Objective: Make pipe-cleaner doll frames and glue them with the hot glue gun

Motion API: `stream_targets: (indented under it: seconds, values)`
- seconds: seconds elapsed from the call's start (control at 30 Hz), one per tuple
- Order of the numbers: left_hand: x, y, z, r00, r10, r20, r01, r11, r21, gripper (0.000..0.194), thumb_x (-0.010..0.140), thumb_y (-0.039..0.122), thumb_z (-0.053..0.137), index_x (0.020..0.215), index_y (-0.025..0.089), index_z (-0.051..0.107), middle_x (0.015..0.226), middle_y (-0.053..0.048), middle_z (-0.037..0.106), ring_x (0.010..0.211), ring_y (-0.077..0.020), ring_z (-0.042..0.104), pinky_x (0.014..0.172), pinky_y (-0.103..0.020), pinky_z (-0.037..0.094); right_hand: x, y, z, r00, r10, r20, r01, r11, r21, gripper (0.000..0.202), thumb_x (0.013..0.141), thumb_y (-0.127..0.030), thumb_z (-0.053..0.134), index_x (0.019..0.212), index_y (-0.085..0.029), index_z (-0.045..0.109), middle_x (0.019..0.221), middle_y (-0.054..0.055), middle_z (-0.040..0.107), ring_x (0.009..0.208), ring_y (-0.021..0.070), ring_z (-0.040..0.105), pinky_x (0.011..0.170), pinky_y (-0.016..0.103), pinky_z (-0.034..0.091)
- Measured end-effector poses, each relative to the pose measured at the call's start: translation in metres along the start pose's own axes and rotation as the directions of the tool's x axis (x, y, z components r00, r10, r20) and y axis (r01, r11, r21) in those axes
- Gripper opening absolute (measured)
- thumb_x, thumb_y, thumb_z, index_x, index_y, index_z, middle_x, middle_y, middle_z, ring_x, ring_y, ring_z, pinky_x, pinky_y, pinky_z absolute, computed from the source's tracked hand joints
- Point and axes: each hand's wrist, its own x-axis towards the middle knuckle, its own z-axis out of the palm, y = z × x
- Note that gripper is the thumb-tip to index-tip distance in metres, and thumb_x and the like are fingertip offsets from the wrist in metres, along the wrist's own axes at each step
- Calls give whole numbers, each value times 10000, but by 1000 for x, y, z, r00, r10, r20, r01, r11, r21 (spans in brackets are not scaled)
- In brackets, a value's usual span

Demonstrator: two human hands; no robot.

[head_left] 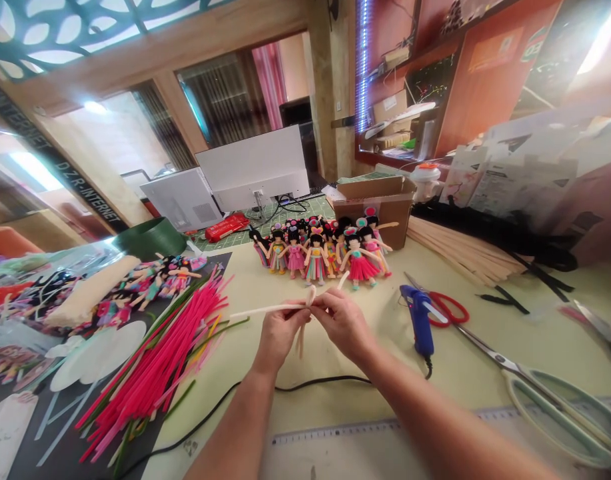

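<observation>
The pale-green tabletop (pixel 385 313) held small dolls (pixel 316 252). My left hand (pixel 280 335) and right hand (pixel 347 325) both pinched cream pipe cleaners (pixel 268 311).

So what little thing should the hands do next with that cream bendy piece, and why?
Maybe give the cream piece a small twist where the left hand and right hand pinch it, because a loop stands up there and ends stick out sideways.
</observation>
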Motion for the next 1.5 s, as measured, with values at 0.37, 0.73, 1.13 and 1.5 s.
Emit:
stream_targets:
  seconds: [0.37, 0.73, 1.13, 1.5]
  values:
    - [-4, 1, -5, 968, 246, -59, -206, 902, 381, 227, 840, 372, 594, 899, 175, 690, 845, -56, 664, 803, -167, 609, 756, -264, 476, 1, 6, 0, 999, 37, 40, -30, 985, -169, 134, 883, -275, 571, 799, -236, 666, 779, 2, 658, 696, 134, 586, 634, 228, 365]
    - [-7, 8, -9, 950, 313, 3, -285, 862, 420, 210, 856, 366, 578, 887, 192, 691, 860, -58, 658, 833, -174, 598, 768, -266, 464, 2, 2, -8, 996, -81, 32, 87, 945, -315, 213, 844, -285, 638, 642, -218, 629, 654, 16, 646, 749, 183, 486, 695, 295, 313]
    - [-5, 15, -20, 968, 245, -50, -202, 885, 419, 172, 833, 320, 596, 870, 175, 681, 792, -34, 663, 758, -155, 602, 735, -248, 457, 2, 7, -6, 995, -61, 76, 79, 963, -258, 99, 849, -222, 614, 759, -213, 653, 708, 14, 657, 730, 168, 526, 696, 280, 330]
    - [-3, 9, -18, 987, 143, 79, -163, 905, 393, 261, 826, 405, 602, 866, 170, 707, 803, -37, 669, 747, -154, 597, 714, -242, 461, -1, 0, -3, 984, -64, 164, 93, 980, -176, 166, 904, -240, 536, 782, -215, 645, 745, 10, 623, 703, 137, 564, 617, 221, 349]
